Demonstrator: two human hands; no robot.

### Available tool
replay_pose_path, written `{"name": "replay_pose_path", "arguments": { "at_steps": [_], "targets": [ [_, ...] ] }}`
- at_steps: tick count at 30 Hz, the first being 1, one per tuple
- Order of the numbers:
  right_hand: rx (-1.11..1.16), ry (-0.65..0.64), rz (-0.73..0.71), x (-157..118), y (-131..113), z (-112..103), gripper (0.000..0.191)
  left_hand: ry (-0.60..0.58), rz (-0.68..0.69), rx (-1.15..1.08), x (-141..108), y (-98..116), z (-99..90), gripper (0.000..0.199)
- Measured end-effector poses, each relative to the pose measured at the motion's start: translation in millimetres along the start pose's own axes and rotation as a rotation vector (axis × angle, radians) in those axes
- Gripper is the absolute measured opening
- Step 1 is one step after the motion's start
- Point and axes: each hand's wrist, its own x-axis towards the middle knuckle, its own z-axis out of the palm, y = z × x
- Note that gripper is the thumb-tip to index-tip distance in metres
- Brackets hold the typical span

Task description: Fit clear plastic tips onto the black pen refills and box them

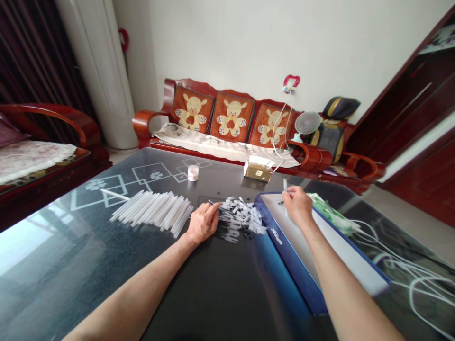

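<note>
My right hand (298, 204) is closed in a pinch on a slim translucent white tube (285, 184), upright over the far end of a blue open box (284, 246) with a pale inside. My left hand (204, 222) rests low over the black table, fingers drawn together at the edge of a heap of short white and black plastic pieces (245, 213). A small dark tip shows by its fingers; what they hold, if anything, I cannot make out. Left of that hand lies a row of long translucent white tubes (152, 210), with one stray tube (114, 194) beyond them.
A small white round tub (193, 173) and a tissue box (257, 170) stand toward the table's far side. Right of the blue box lie a green-and-white plastic packet (332, 213) and tangled white cables (408, 270). A wooden sofa (149, 121) stands behind.
</note>
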Motion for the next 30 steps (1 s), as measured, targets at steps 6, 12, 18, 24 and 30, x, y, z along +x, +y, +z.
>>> {"name": "replay_pose_path", "arguments": {
  "at_steps": [6,12,18,24,30],
  "targets": [
    [0.973,-0.167,0.050,-74.4,-81.5,25.3,0.087,-0.038,0.120,-0.133,1.7,12.9,-11.0,0.053],
    [1.225,-0.295,0.153,-122.4,-89.9,80.0,0.086,-0.177,0.229,-0.055,1.8,13.6,-6.5,0.036],
    [1.279,-0.264,0.293,-112.5,-71.9,81.9,0.043,-0.131,0.108,0.163,5.3,6.4,-4.2,0.034],
    [1.199,-0.433,0.272,-119.5,-72.9,86.6,0.036,-0.163,0.100,0.219,4.6,10.6,-3.0,0.028],
    [1.114,-0.427,0.233,-124.6,-75.5,94.8,0.038,-0.160,0.077,0.198,3.3,12.8,-2.4,0.027]
  ]
}}
